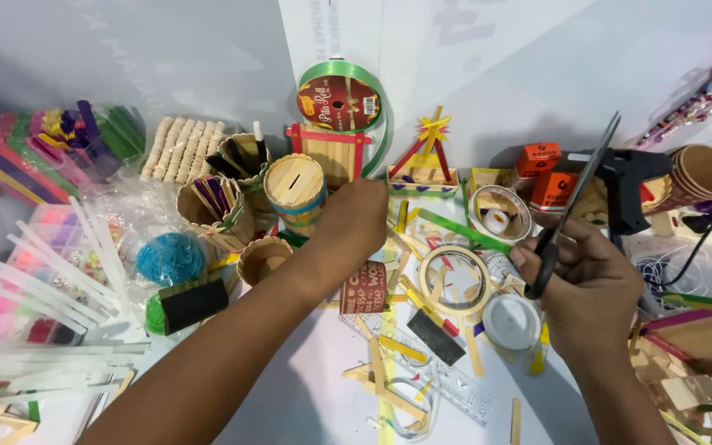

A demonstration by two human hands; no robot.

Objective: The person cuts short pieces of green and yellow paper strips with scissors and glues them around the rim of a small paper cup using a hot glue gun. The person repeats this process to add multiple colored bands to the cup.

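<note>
The left hand (354, 221) reaches over the craft-stick clutter, fingers curled down just right of the stick-clad coin box (294, 191); what they pinch cannot be told. The right hand (588, 282), farther right, grips black scissors (574, 202), blades pointing up.

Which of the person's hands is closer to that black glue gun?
The right. The right hand, holding scissors, sits just below and left of the glue gun. The left hand is far off to its left, by the craft-stick pieces.
</note>
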